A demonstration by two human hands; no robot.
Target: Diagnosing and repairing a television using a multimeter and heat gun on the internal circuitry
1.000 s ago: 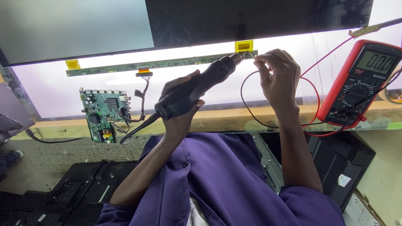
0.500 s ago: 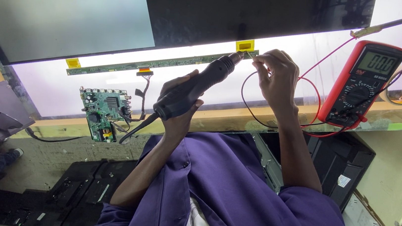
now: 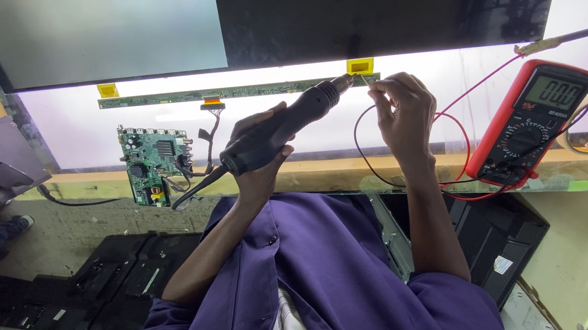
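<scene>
- Left hand wrapped around black hot-air tool, nozzle aimed at right end of green strip board.
- Right hand fingers pinched narrow just beside nozzle tip, holding something thin, probably a wire; too small to tell.
- Red meter leans well right of hands, red lead looping below.
- Green circuit board lies left.
</scene>
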